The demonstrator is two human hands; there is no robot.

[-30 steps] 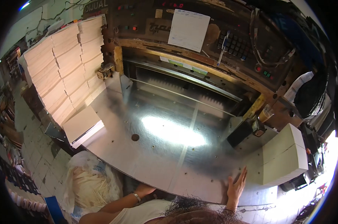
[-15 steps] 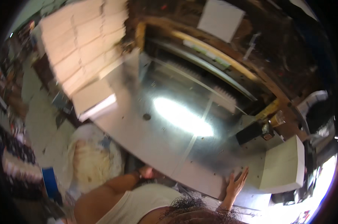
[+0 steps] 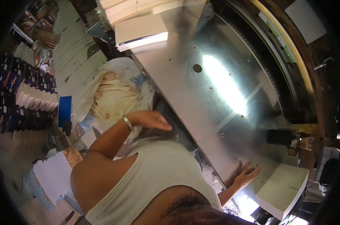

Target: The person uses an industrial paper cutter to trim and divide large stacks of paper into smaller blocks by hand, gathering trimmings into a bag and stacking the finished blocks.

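My left hand (image 3: 152,120), with a metal bracelet (image 3: 128,123) at the wrist, hovers beside the front edge of a shiny metal table (image 3: 185,97). Its fingers are loosely bent and I see nothing in them. My right hand (image 3: 246,177) rests at the table's near right part, fingers spread, with nothing in it. Close to its fingertips a thick pale block of stacked paper (image 3: 284,187) sits on the table. At the far left corner lies a smaller stack with a tan top (image 3: 141,30).
A large plastic bag of pale paper strips (image 3: 115,95) stands left of the table. Taller pale stacks (image 3: 128,10) rise at the back. Piled dark-covered books (image 3: 23,86) and a blue panel (image 3: 65,111) are at the left. A black block (image 3: 280,137) sits at the table's right.
My view has swung left and down, so the table appears farther right. My left hand has risen from the table's front edge. The right hand stays by the paper block, fingers spread.
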